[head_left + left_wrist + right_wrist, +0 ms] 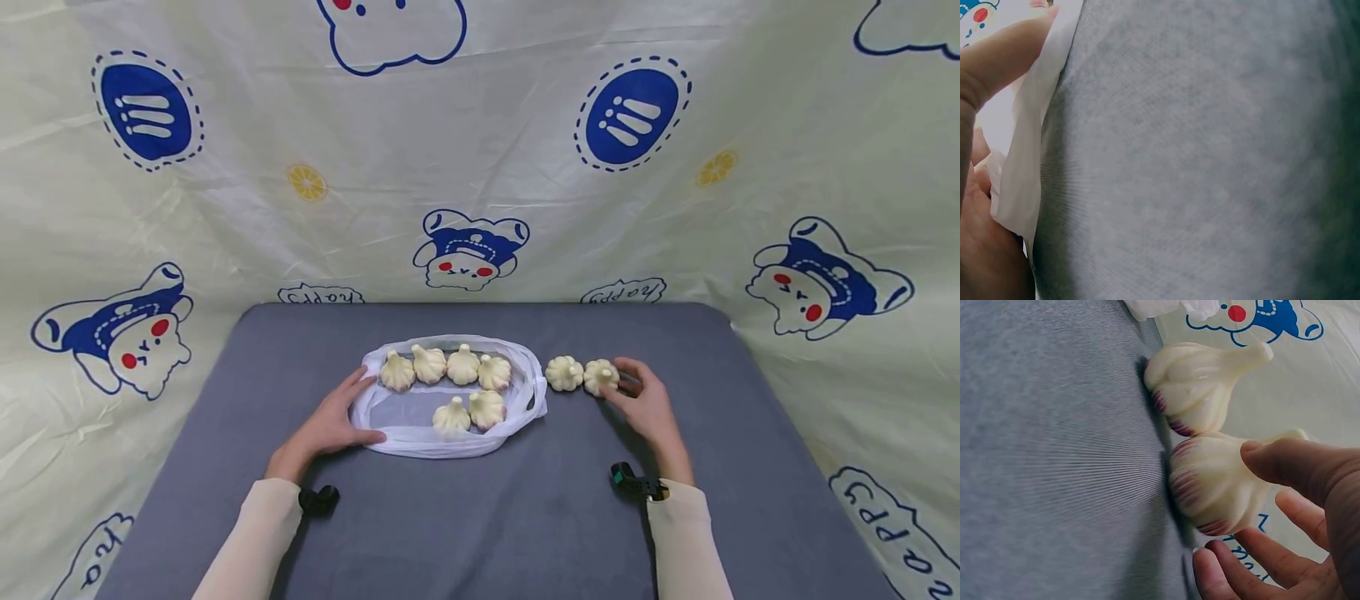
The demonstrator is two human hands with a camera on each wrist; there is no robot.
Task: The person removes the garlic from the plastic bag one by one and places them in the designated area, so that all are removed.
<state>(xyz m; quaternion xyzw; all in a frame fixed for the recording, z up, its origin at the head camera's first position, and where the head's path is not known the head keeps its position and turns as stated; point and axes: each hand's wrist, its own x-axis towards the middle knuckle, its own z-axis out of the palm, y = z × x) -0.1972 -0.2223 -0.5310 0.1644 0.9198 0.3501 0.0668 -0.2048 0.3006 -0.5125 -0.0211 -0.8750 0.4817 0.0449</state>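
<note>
A white plastic bag [442, 447] lies spread on the table, its rim forming an oval. Inside it, several garlic bulbs [462, 365] stand in a back row, with two more garlic bulbs [487, 409] closer to the front. My left hand [330, 423] holds the bag's left end; in the left wrist view the thumb [1007, 53] crosses the white film. To the right of the bag, two garlic bulbs touch side by side. My right hand [647, 406] grips the outer garlic bulb [1216, 481], thumb on one side and fingers around another. The inner garlic bulb [1194, 387] is beside it, untouched.
A grey cloth-covered table [465, 533] lies under everything. Behind it and along its sides hangs a pale printed sheet [495, 133] with cartoon figures. Each wrist wears a small black camera, such as the right wrist camera [626, 479].
</note>
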